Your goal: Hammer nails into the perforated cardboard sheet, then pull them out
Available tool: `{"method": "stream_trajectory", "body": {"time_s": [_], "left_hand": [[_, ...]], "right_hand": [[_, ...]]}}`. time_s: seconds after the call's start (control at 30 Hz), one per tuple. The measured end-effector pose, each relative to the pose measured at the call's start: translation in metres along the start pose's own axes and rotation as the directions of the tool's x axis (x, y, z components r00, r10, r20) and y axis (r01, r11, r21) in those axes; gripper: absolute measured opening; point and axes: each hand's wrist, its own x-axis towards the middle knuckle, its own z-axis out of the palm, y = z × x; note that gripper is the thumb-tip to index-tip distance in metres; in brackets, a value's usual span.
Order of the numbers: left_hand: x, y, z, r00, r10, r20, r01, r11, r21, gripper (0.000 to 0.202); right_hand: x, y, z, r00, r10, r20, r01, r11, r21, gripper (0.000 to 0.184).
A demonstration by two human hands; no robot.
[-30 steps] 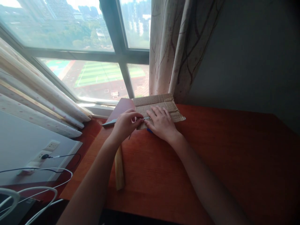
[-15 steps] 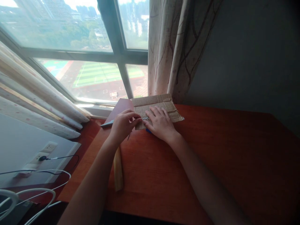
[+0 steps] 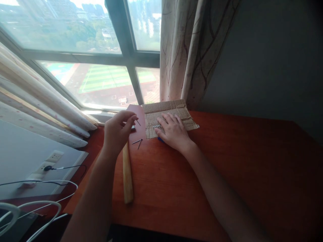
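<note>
My left hand (image 3: 117,129) is raised left of a perforated brown cardboard sheet (image 3: 166,109), thumb and fingertips pinched on a thin dark nail (image 3: 138,122). My right hand (image 3: 174,130) lies with its fingers spread on the lower right of the sheet, pressing it from above. A bit of something blue (image 3: 160,139) peeks out under the sheet's near edge. Two loose nails (image 3: 137,143) rest on the desk between my hands. Below my left hand lies a hammer (image 3: 127,181) with a wooden handle; most of its head is hidden behind that hand.
The reddish wooden desk (image 3: 171,188) extends to the right wall. A pinkish flat sheet (image 3: 135,109) lies at its far left corner. Beyond are a window (image 3: 101,58) and curtains (image 3: 174,50). White cables (image 3: 45,203) and a wall socket (image 3: 47,164) are at the left.
My left hand has moved left and up, off the cardboard's near left corner, and a nail now shows in its pinch. The loose nails are uncovered. My right hand stays put.
</note>
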Motion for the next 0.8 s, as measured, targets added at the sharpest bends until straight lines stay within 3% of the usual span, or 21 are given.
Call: {"method": "stream_trajectory", "body": {"time_s": [0.13,0.27,0.5,0.8], "left_hand": [[-0.015,-0.03,-0.008,0.989,-0.068,0.128,0.042,0.98,0.196,0.022],[-0.028,-0.055,-0.006,0.96,-0.106,0.258,-0.004,0.92,0.392,0.022],[-0.032,-0.052,0.004,0.933,-0.142,0.331,-0.06,0.845,0.532,0.023],[-0.032,-0.056,0.004,0.939,-0.169,0.298,-0.03,0.825,0.564,0.027]], "right_hand": [[0.0,0.0,-0.001,1.0,-0.003,-0.006,0.003,1.0,0.003,0.054],[0.0,0.0,0.0,1.0,-0.002,-0.012,0.002,1.0,0.002,0.054],[0.0,0.0,-0.001,1.0,0.002,-0.009,-0.001,1.0,0.007,0.053],[-0.001,-0.001,-0.002,1.0,0.006,-0.004,-0.006,1.0,0.022,0.054]]}}
